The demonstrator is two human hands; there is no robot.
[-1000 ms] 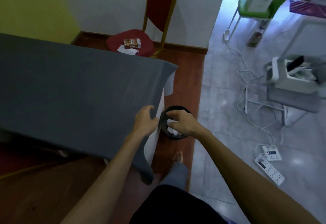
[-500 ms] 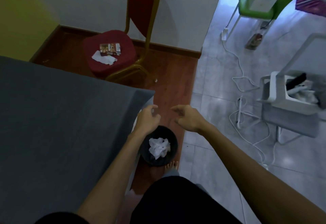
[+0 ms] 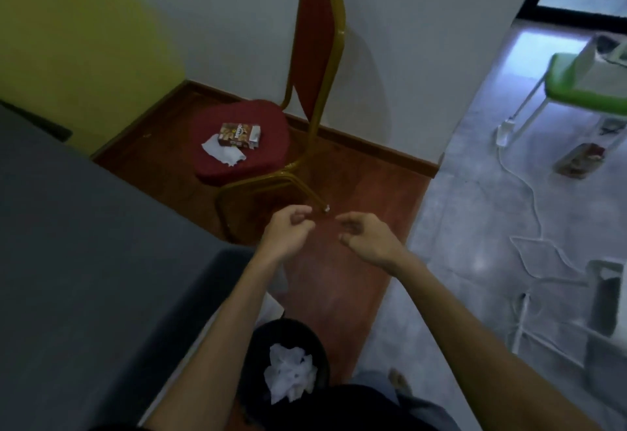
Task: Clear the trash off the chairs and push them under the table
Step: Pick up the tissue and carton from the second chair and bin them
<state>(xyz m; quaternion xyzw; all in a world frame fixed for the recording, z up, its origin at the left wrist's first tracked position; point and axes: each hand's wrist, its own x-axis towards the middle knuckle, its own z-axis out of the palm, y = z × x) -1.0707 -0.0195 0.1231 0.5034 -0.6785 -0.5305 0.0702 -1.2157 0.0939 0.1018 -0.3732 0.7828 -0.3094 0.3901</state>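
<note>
We hold both hands out over the wooden floor, empty: the left hand (image 3: pixel 286 232) is loosely curled and the right hand (image 3: pixel 368 238) half open, and neither pinches anything. The trash lies ahead and a little to the left, on the seat of the red chair (image 3: pixel 244 145): a box (image 3: pixel 237 134) near the middle and a tissue (image 3: pixel 222 153) touching it at the front edge. The box's long axis runs across our reach. We judge the left hand is nearer. The bin (image 3: pixel 315 345) stands below our arms, by the table (image 3: pixel 88 261) corner.
</note>
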